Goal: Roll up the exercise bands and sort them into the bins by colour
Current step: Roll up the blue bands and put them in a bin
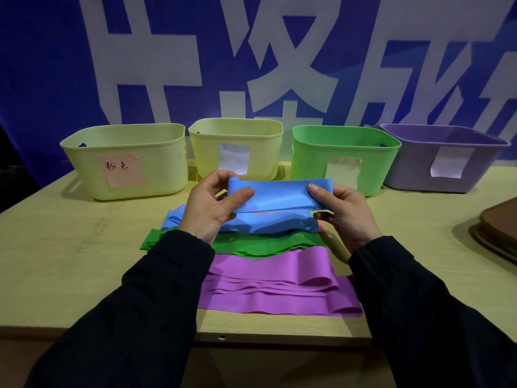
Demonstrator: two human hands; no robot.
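The labels on three of the four bins are blank or too washed out to read, and only the pink note on the far-left yellow bin (126, 161) shows handwriting; a sliver of pink or orange peeks from under the blue pile but cannot be made out, and brown trays (498, 233) are cut off at the right edge. The blue band (279, 196) is held up between both hands, above the piles and in front of the bins: the left hand (207, 208) pinches its left end with thumb on top and fingers curled behind, and the right hand (347, 214) grips the right end the same way. Below it on the desk (70, 247) lie three piles, blue bands (268, 226) farthest, green bands (251, 243) in the middle, purple bands (279, 287) nearest. The four bins stand in a row: two yellow, the second (235, 147) beside the first, one green bin (344, 158) and one purple bin (442, 158).
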